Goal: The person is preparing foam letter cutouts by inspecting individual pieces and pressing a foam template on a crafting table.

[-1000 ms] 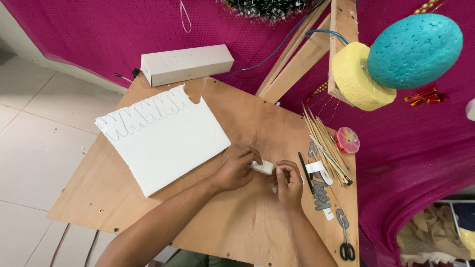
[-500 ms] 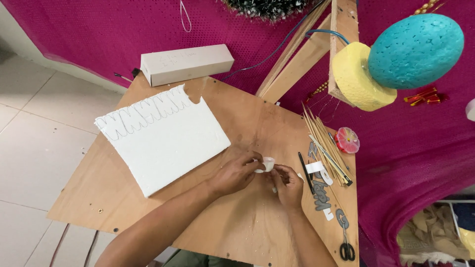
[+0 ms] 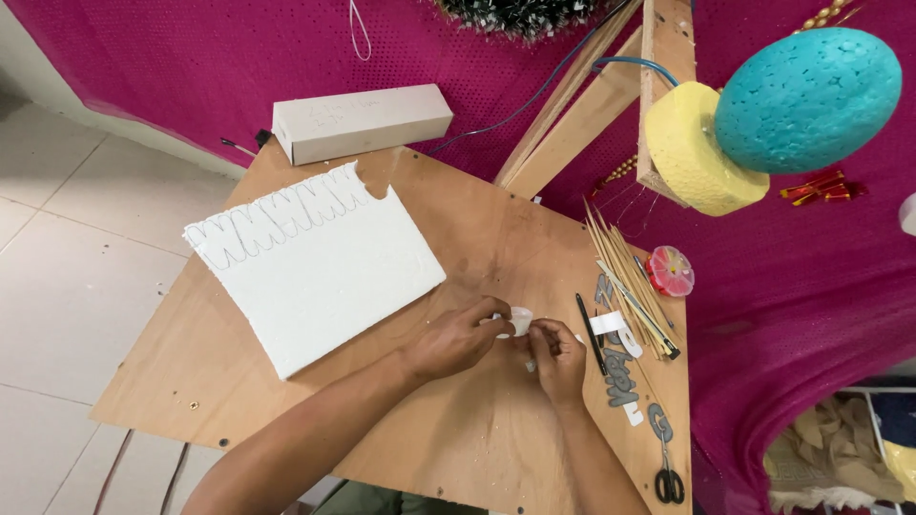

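Over the plywood table (image 3: 286, 420), near its right side, the left hand (image 3: 458, 336) and right hand (image 3: 558, 358) are pinching a small white foam piece (image 3: 520, 319) between their fingertips, both grasping it. White foam sheet (image 3: 315, 262) is lying just left; black pen (image 3: 591, 332) and bamboo skewers (image 3: 625, 277) are lying right.

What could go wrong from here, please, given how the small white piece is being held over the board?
The white piece is pinched only at the fingertips of the left hand and right hand; it might crumble or drop. The right hand works close to the black pen and the sticks, so a nudge could scatter them. The scissors lie at the board's edge and could slip off.
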